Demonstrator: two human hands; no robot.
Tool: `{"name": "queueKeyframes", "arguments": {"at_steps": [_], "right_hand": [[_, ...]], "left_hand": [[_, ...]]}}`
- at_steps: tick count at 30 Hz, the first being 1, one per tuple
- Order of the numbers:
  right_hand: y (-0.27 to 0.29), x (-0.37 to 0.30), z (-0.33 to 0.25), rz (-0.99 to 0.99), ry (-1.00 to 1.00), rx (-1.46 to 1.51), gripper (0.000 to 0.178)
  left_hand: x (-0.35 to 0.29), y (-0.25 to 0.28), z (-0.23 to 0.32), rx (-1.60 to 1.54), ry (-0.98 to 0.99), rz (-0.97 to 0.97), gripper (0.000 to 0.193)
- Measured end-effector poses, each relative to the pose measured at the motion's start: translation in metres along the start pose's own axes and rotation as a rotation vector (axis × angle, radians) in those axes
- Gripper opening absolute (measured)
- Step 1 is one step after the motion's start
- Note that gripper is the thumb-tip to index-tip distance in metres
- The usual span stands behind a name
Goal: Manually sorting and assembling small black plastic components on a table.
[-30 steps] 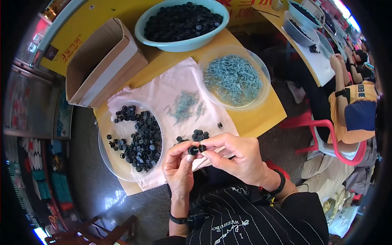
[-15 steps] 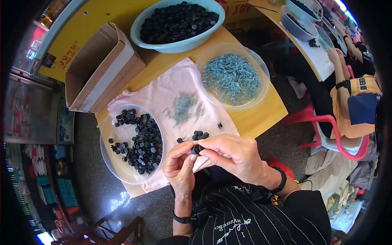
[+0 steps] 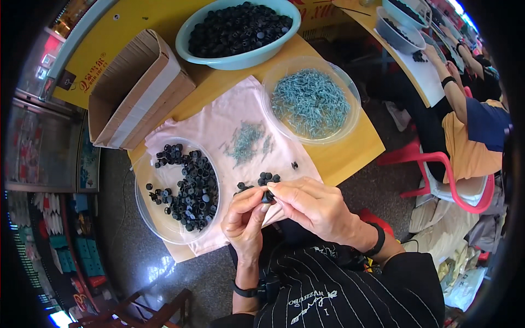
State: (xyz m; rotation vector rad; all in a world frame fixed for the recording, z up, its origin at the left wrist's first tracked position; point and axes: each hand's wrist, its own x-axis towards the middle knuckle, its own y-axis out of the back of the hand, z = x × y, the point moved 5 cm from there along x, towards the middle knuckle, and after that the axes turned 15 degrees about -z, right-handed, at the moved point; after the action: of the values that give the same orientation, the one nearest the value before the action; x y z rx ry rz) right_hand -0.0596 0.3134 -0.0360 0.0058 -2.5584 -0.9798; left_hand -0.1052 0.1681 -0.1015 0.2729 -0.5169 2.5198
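My left hand (image 3: 243,223) pinches a small round black plastic piece (image 3: 268,197) between thumb and fingertips. The closed fingers of my right hand (image 3: 320,209) meet it from the other side and partly hide it. Just beyond the fingertips, a small cluster of black plastic pieces (image 3: 268,177) lies on the pink cloth (image 3: 219,128), with one loose black piece (image 3: 295,165) off to the right. Farther back on the cloth is a thin scatter of small screws (image 3: 244,143). A clear round tray on the left (image 3: 143,210) holds many black pieces.
A clear basin (image 3: 355,117) full of screws stands at the back right. Behind it is a light blue basin (image 3: 188,53) of black parts, with an open cardboard box (image 3: 139,90) to its left. Another person (image 3: 473,142) sits at the right beside a red-armed chair (image 3: 437,158).
My fingers have shifted slightly around the black plastic piece, and more of it shows between them. At the far right, the other person's arm has moved forward over their table.
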Motion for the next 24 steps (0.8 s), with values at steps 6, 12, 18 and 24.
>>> {"name": "queueKeyframes", "arguments": {"at_steps": [6,12,18,24], "right_hand": [[0.001,0.001,0.009,0.012,-0.086,0.194,0.024],[0.004,0.005,0.011,0.056,-0.032,0.196,0.022],[-0.003,0.001,0.012,0.025,-0.051,0.108,0.031],[-0.008,0.001,0.015,0.037,0.017,0.000,0.035]], "left_hand": [[0.001,-0.002,0.002,0.121,0.007,-0.024,0.019],[0.005,-0.006,0.000,0.025,0.058,-0.020,0.021],[0.005,-0.010,0.000,-0.068,0.101,0.057,0.020],[0.002,-0.011,-0.009,-0.206,0.229,0.134,0.019]]}}
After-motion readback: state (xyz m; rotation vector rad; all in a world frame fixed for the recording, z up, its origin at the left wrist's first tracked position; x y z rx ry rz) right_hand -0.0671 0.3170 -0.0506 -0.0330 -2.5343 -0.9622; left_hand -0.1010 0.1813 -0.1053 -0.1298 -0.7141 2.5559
